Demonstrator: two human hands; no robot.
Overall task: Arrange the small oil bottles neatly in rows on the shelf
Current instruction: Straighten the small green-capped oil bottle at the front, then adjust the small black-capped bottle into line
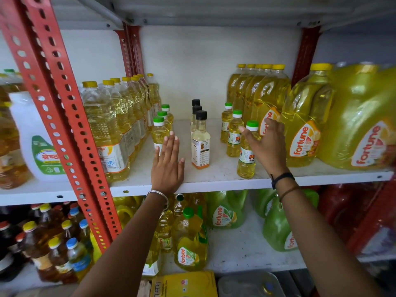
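Three rows of small oil bottles stand on the white shelf [214, 179]. The left row has green caps, front bottle [159, 131]. The middle row has black caps, front bottle [200, 142]. The right row has green caps, front bottle [247, 155]. My left hand [167, 166] lies flat and open, fingers against the front left bottle. My right hand [267, 146] is spread open just right of the front right bottle, touching or nearly touching it, holding nothing.
Tall yellow-capped oil bottles [107, 125] crowd the shelf's left side, big Fortune jugs [300, 129] its right. A red perforated upright [70, 125] stands at the left. The lower shelf holds green jugs [227, 211] and more bottles.
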